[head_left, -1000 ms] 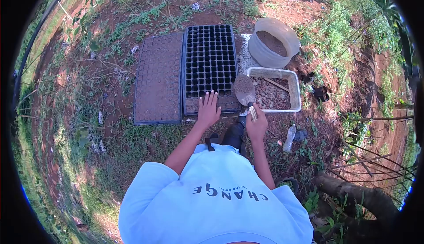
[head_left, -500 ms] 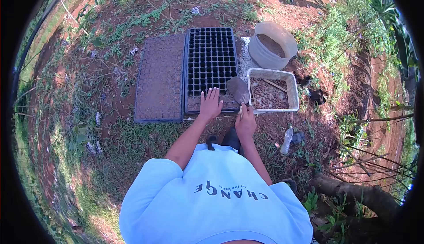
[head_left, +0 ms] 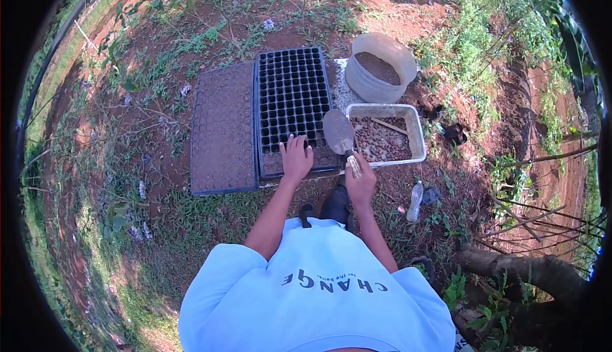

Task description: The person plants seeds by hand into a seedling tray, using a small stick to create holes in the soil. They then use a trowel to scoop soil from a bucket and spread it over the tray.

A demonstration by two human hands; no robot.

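My left hand (head_left: 296,159) rests with fingers apart on the near end of a black seedling tray (head_left: 293,94). Most of that tray's cells look hollow and dark, while the nearest rows hold brown soil. A trowel (head_left: 338,131) is gripped by its handle in my right hand (head_left: 360,181). Its broad, soil-coloured blade points away from me, over the tray's right edge near a white rectangular tub (head_left: 419,136). Reddish-brown lumps and a flat wooden stick (head_left: 389,125) lie in the tub. Left of the black tray, another seedling tray (head_left: 223,129) is covered with soil.
A round, pale container (head_left: 381,87) with soil inside stands behind the tub. A plastic bottle (head_left: 415,201) lies on the ground at the right, near a dark object. A thick branch (head_left: 523,269) is at the lower right. Grass and low plants surround the trays.
The view has shifted, so the trays sit slightly lower and further left. The trowel's blade stands out more beside the tray, and the fingers of my left hand are more bent.
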